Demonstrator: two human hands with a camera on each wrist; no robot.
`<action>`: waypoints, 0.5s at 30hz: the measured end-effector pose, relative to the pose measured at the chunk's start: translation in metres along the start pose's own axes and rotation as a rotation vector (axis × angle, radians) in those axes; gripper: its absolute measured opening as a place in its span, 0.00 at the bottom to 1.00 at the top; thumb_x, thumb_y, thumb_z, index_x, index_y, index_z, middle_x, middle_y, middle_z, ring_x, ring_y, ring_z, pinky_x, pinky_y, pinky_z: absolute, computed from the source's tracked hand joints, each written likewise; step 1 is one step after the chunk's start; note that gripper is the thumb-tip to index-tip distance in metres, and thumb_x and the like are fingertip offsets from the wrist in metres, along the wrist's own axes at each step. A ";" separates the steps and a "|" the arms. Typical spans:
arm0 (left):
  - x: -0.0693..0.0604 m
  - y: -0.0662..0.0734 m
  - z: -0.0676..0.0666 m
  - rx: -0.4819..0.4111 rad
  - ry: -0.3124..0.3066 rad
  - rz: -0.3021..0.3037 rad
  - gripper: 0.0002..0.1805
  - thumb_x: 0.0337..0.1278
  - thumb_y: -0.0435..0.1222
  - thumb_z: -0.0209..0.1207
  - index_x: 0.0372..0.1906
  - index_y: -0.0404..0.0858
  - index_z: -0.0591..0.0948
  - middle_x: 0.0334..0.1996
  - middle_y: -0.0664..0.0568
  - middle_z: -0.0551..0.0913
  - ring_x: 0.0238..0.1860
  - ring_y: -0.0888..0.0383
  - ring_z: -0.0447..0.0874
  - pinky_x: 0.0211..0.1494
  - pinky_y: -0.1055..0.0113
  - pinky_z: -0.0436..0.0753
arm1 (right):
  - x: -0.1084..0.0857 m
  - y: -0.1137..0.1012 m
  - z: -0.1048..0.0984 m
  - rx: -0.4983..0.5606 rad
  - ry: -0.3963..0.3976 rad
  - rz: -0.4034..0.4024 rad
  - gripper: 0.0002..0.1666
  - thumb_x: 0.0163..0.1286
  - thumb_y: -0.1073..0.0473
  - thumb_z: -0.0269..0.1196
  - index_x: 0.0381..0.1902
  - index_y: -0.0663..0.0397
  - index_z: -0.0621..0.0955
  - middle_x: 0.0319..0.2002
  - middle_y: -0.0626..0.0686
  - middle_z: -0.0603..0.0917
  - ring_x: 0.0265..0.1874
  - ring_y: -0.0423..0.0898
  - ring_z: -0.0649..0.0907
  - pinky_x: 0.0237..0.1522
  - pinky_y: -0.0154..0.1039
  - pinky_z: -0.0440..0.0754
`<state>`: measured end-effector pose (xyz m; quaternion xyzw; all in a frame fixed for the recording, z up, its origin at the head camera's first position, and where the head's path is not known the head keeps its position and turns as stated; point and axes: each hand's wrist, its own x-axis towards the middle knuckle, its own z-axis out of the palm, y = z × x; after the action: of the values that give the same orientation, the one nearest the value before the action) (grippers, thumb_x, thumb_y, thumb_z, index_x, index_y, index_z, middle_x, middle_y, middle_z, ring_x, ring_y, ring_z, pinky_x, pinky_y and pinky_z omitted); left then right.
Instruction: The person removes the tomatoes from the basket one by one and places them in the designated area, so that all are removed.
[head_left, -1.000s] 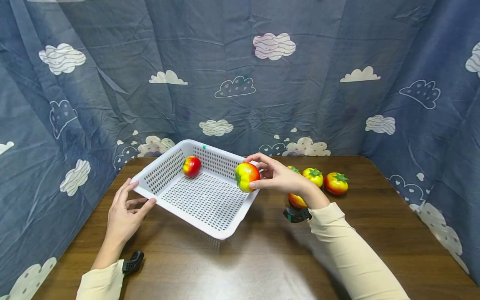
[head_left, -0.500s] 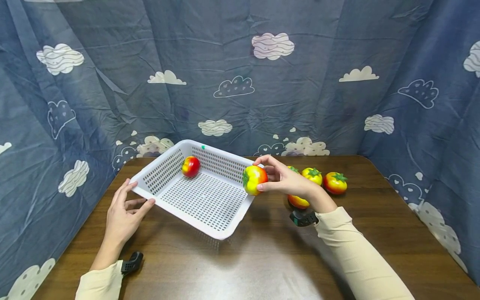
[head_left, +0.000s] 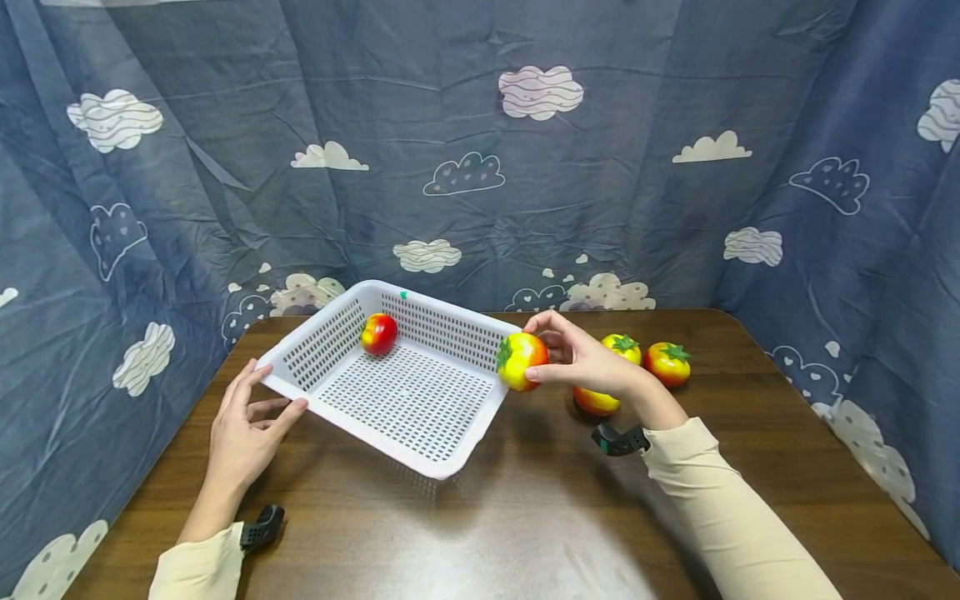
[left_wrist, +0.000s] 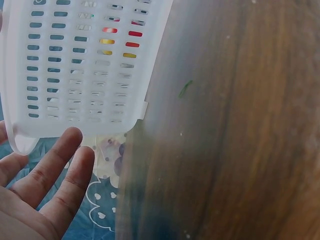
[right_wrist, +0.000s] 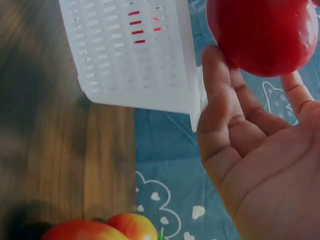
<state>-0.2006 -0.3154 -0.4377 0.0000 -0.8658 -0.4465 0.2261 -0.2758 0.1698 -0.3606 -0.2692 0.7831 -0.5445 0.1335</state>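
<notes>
My left hand (head_left: 243,429) grips the left corner of a white perforated plastic basket (head_left: 360,431), which looks raised and tilted over the table. A red-and-yellow apple (head_left: 378,334) lies inside, near the back left corner. Between thumb and fingers, my right hand (head_left: 585,358) holds a red-and-yellow tomato (head_left: 522,362) with a green calyx, at the basket's right rim. The right wrist view shows the tomato's red side (right_wrist: 262,35) beside the basket wall (right_wrist: 130,55). Whether the right hand touches the basket is unclear. Fingers (left_wrist: 55,167) stand below the basket's edge in the left wrist view.
On the brown wooden table (head_left: 525,517), several more tomatoes stand at the right: one at the far right (head_left: 667,364), others partly hidden behind my right hand and forearm. A blue cloud-print curtain (head_left: 450,108) surrounds the table's back and sides.
My right hand has moved rightward with the tomato, from over the basket's right side to its rim. The left hand, basket and apple stay nearly in place.
</notes>
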 end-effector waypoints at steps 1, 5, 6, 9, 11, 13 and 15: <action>0.000 0.000 0.000 -0.001 -0.001 0.001 0.43 0.64 0.41 0.75 0.79 0.37 0.69 0.86 0.43 0.58 0.42 0.89 0.78 0.38 0.88 0.82 | -0.002 0.001 -0.001 -0.008 0.001 0.001 0.35 0.69 0.62 0.74 0.66 0.54 0.68 0.60 0.64 0.83 0.52 0.56 0.88 0.53 0.37 0.90; 0.000 -0.002 0.002 -0.003 -0.008 0.002 0.43 0.63 0.41 0.75 0.79 0.37 0.70 0.85 0.43 0.58 0.42 0.86 0.80 0.39 0.88 0.82 | -0.010 0.004 -0.005 -0.028 0.003 0.010 0.35 0.69 0.62 0.74 0.66 0.54 0.68 0.59 0.63 0.84 0.51 0.55 0.88 0.53 0.36 0.90; 0.000 -0.003 0.002 -0.003 -0.009 0.002 0.43 0.63 0.41 0.76 0.79 0.37 0.70 0.85 0.43 0.59 0.42 0.86 0.80 0.39 0.88 0.82 | -0.012 0.005 -0.006 -0.027 0.002 0.011 0.35 0.69 0.62 0.74 0.66 0.54 0.67 0.59 0.63 0.83 0.51 0.55 0.88 0.53 0.36 0.90; 0.000 -0.004 0.002 -0.003 -0.006 0.003 0.43 0.63 0.40 0.76 0.79 0.37 0.70 0.85 0.43 0.59 0.42 0.87 0.80 0.39 0.89 0.82 | -0.017 0.008 -0.010 -0.026 0.002 0.010 0.36 0.70 0.62 0.74 0.69 0.53 0.68 0.60 0.63 0.83 0.52 0.54 0.88 0.55 0.36 0.89; 0.000 -0.004 0.002 -0.003 0.000 0.008 0.42 0.63 0.40 0.76 0.79 0.37 0.70 0.85 0.43 0.59 0.42 0.87 0.79 0.39 0.89 0.82 | -0.021 0.010 -0.012 -0.035 -0.001 0.010 0.37 0.71 0.61 0.73 0.72 0.50 0.68 0.61 0.62 0.83 0.52 0.54 0.88 0.56 0.36 0.88; 0.000 -0.004 0.001 -0.003 0.004 0.010 0.42 0.63 0.40 0.76 0.79 0.38 0.70 0.85 0.43 0.59 0.42 0.88 0.78 0.39 0.89 0.82 | -0.024 0.011 -0.015 -0.052 -0.005 0.014 0.38 0.71 0.59 0.73 0.74 0.47 0.69 0.61 0.60 0.83 0.53 0.54 0.88 0.57 0.36 0.88; 0.001 -0.003 0.000 -0.002 0.004 0.010 0.42 0.63 0.40 0.76 0.79 0.38 0.70 0.85 0.44 0.59 0.42 0.88 0.78 0.38 0.89 0.82 | -0.026 0.013 -0.018 -0.061 -0.012 0.021 0.38 0.72 0.58 0.72 0.75 0.45 0.69 0.61 0.60 0.84 0.53 0.55 0.88 0.58 0.36 0.87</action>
<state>-0.2019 -0.3179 -0.4397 -0.0038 -0.8648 -0.4463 0.2301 -0.2670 0.2024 -0.3675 -0.2681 0.8012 -0.5174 0.1359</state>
